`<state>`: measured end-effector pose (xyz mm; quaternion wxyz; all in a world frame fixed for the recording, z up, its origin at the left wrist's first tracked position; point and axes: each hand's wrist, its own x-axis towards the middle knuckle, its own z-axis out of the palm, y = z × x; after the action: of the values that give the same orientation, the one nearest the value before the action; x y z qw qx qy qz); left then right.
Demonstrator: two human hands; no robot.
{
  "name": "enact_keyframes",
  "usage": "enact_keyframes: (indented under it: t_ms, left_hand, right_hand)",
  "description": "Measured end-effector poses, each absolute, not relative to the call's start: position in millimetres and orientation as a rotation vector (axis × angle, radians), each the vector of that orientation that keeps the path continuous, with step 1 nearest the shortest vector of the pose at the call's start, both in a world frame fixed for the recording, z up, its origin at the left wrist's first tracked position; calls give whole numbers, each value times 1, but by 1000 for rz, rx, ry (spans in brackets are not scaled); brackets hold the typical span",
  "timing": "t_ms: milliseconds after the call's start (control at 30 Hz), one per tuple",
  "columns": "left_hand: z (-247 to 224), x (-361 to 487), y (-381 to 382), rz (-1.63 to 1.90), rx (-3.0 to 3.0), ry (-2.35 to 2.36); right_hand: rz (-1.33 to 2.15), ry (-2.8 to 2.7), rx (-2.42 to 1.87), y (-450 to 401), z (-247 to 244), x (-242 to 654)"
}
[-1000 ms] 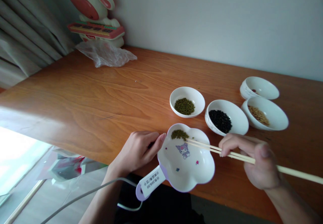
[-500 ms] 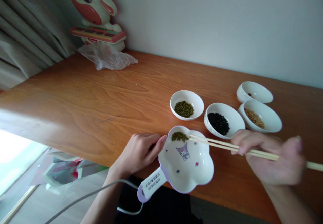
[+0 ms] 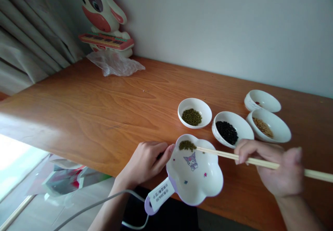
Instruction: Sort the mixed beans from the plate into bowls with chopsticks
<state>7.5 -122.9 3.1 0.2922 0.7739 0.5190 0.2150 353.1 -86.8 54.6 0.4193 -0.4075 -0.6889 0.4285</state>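
My right hand (image 3: pixel 273 165) is closed round a pair of light wooden chopsticks (image 3: pixel 223 153). Their tips touch or nearly touch green beans (image 3: pixel 187 145) heaped at the far edge of a flower-shaped white dish (image 3: pixel 195 182) with a purple rim and handle. With its fingers curled, my left hand (image 3: pixel 147 161) rests beside the dish, thumb and finger at its left rim. Behind the dish stands a white bowl (image 3: pixel 205 111) holding green beans, and to its right a bowl (image 3: pixel 244 126) of black beans.
Farther right are a bowl (image 3: pixel 281 128) of tan beans and a bowl (image 3: pixel 270 102) with a small reddish piece. A crumpled plastic bag (image 3: pixel 117 64) and a cow-shaped toy (image 3: pixel 104 19) stand at the back left. A grey cable (image 3: pixel 91 206) passes under my left forearm.
The chopstick tips have come together beside the green beans, and my right hand has shifted slightly left. The whole view has moved a little. My left hand keeps its place at the rim.
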Motion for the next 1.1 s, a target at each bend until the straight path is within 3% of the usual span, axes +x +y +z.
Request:
enact_keyframes:
  t_ms: [1100]
  left_hand:
    - [1, 6, -123, 593, 2085, 1379]
  right_hand:
    - [1130, -1821, -1086, -93, 46, 338]
